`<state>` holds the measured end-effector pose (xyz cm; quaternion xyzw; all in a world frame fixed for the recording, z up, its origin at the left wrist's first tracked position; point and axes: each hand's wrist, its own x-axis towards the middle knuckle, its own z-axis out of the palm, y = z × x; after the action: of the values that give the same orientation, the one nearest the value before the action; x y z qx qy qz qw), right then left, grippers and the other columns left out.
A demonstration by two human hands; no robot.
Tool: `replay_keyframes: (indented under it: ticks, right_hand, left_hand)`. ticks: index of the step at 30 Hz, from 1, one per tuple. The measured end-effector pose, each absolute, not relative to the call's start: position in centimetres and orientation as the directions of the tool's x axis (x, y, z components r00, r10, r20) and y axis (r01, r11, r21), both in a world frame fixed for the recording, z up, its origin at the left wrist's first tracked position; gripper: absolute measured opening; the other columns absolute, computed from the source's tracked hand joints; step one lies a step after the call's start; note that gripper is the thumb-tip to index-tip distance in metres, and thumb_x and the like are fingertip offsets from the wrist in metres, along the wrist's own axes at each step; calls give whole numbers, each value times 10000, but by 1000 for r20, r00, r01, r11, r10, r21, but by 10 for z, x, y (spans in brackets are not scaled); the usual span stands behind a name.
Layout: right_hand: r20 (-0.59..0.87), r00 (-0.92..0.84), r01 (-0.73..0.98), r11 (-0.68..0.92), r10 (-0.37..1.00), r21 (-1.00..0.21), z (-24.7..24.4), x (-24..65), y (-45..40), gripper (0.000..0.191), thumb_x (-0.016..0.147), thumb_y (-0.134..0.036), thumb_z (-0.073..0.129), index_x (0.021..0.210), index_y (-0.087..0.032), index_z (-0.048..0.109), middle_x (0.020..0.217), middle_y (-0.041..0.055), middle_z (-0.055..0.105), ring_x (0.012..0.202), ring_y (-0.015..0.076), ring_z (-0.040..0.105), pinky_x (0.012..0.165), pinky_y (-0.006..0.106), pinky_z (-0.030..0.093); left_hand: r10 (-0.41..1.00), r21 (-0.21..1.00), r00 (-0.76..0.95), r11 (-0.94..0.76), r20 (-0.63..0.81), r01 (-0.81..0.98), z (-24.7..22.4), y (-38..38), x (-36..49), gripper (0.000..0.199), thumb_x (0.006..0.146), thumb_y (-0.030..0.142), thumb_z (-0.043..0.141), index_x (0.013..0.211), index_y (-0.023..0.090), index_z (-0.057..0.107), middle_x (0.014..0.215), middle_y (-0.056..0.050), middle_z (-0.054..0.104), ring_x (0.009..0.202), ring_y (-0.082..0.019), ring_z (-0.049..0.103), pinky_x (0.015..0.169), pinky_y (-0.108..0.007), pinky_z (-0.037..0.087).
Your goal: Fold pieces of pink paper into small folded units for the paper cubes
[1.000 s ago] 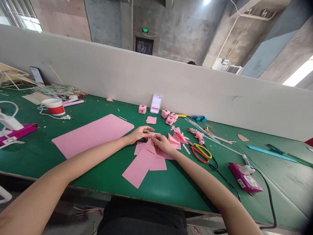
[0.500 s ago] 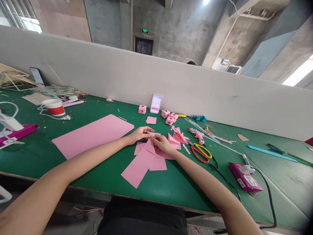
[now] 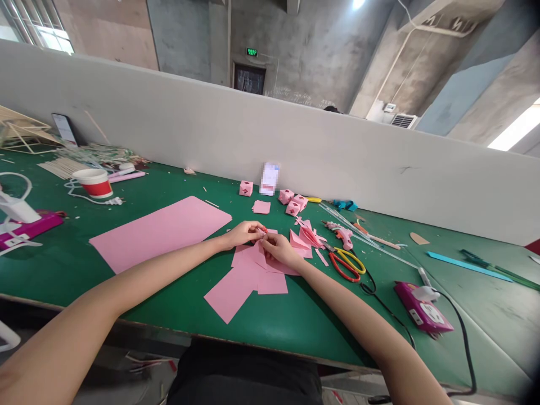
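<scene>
My left hand (image 3: 244, 234) is closed, its fingertips pinching the far edge of a pink paper piece (image 3: 260, 254). Against the same piece, close by, my right hand (image 3: 278, 248) is closed too, with thumb and fingers pressed together. The fingers partly cover the paper, so its folds are hard to see. Beneath both hands lie loose pink paper pieces, among them a long strip (image 3: 230, 293) pointing toward the near edge. Folded pink papers (image 3: 310, 236) rest just right of my right hand, beside scissors (image 3: 346, 264) with red and yellow handles.
A large pink sheet (image 3: 160, 233) lies to the left. Farther back are a stack of pink squares (image 3: 261, 207), several pink paper cubes (image 3: 246, 188) and a propped phone (image 3: 269, 179). On the right are a pink glue gun (image 3: 343, 236) and a purple power strip (image 3: 423, 309) with a black cable.
My left fingers have curled in closer to my right hand around the held paper. The long strip below has shifted slightly left.
</scene>
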<state>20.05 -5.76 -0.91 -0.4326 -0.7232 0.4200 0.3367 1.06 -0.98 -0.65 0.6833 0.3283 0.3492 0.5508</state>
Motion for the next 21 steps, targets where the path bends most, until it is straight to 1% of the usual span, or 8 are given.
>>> replay_keyframes:
  ticks: [3,6,9,13,17,21]
  right_hand:
    - [125,-403,348,278,907,-895,-8,200,-57,285,907,-349,579,664,-200,575,580,-17,591,529,120,559,528,227,406]
    - [113,-413,350,272,904,-896,-8,201,-56,292,886,-329,596,628,-201,550,551,-23,572,498,111,534,503,223,386]
    - [100,-416,338,257,904,-905,-7,201,-55,302,900,-360,580,644,-201,565,548,-18,578,494,115,541,489,223,391]
    - [98,-400,320,239,911,-917,-10,201,-54,297,903,-386,574,669,-203,562,556,-17,587,494,120,557,487,225,410]
    - [109,-383,313,240,917,-919,-12,200,-53,289,901,-390,576,679,-205,562,549,-24,578,478,118,548,477,228,406]
    - [122,-379,312,250,917,-917,-11,200,-54,311,902,-399,573,658,-209,547,549,-23,571,481,116,529,474,227,390]
  left_hand:
    - [836,984,537,-170,115,54,-4,-11,10,448,727,431,839,1028,153,659,702,10,663,648,-144,607,660,-286,462]
    - [839,986,532,-163,116,43,-3,-12,10,489,685,430,872,1005,162,617,622,45,622,605,-135,586,645,-281,458]
    - [847,987,518,-157,120,30,-2,-14,11,489,691,437,870,997,169,598,631,46,630,612,-129,585,644,-271,450]
    - [855,990,506,-141,112,19,-2,-14,10,480,718,450,849,1031,171,614,684,30,654,649,-138,612,646,-270,448]
    - [851,992,515,-124,100,13,-3,-12,9,511,693,434,872,1056,165,633,706,13,675,692,-163,645,671,-290,468]
    - [866,993,489,-115,103,-7,-6,-8,8,534,686,424,876,1083,164,631,686,28,654,689,-159,638,699,-299,480]
